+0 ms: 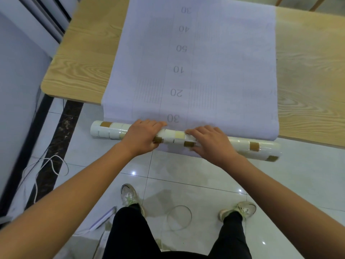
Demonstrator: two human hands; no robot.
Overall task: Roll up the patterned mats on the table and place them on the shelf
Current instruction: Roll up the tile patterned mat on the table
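A mat lies face down on the wooden table (78,58), its white gridded backing (224,62) printed with numbers and hanging over the near edge. Its near end is wound into a roll (175,136) with cream and brown squares, held just off the table's front edge. My left hand (143,135) grips the roll left of centre, fingers curled over its top. My right hand (211,142) presses on the roll right of centre, fingers spread over it. No shelf is in view.
Below the roll is glossy white tiled floor (186,174), with my two feet and a clear ring (179,217) between them. White cables (46,165) lie at the left by a dark floor strip. A wall stands at the left.
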